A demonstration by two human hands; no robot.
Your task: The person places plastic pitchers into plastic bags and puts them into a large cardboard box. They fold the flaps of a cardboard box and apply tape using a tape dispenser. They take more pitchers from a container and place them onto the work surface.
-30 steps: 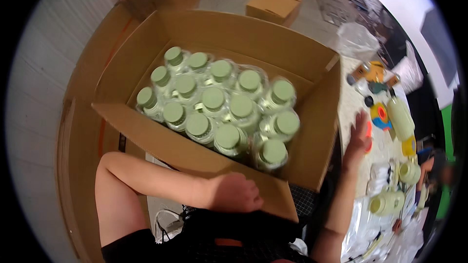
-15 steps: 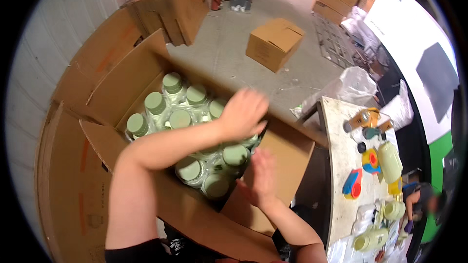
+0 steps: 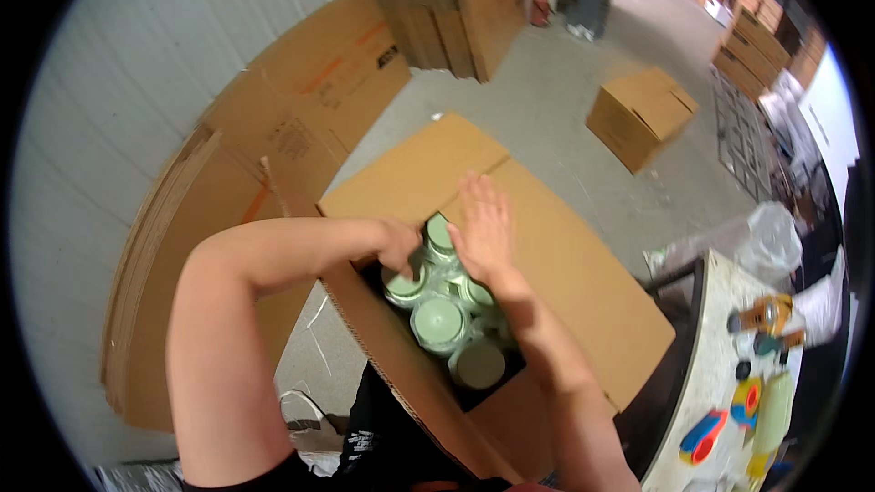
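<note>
The wide-spread right hand point(image 3: 485, 235) should press the flap point(image 3: 583, 282) evenly, the curled left hand point(image 3: 399, 246), hold unclear, sparing the bottles point(image 3: 440, 322).

We see warehouse or packing workshop: corrugated wall point(image 3: 128, 118), grey floor point(image 3: 547, 118), leaning cardboard sheets point(image 3: 301, 118), stacked cartons point(image 3: 752, 55), cluttered worktable point(image 3: 715, 355) beside us.

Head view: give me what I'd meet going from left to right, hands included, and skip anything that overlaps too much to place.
Pale grey ribbed wall → bare left hand → round pale-green bottle cap → bare right hand → closed brown cardboard box → long pale-green bottle → white plastic sack.
</note>
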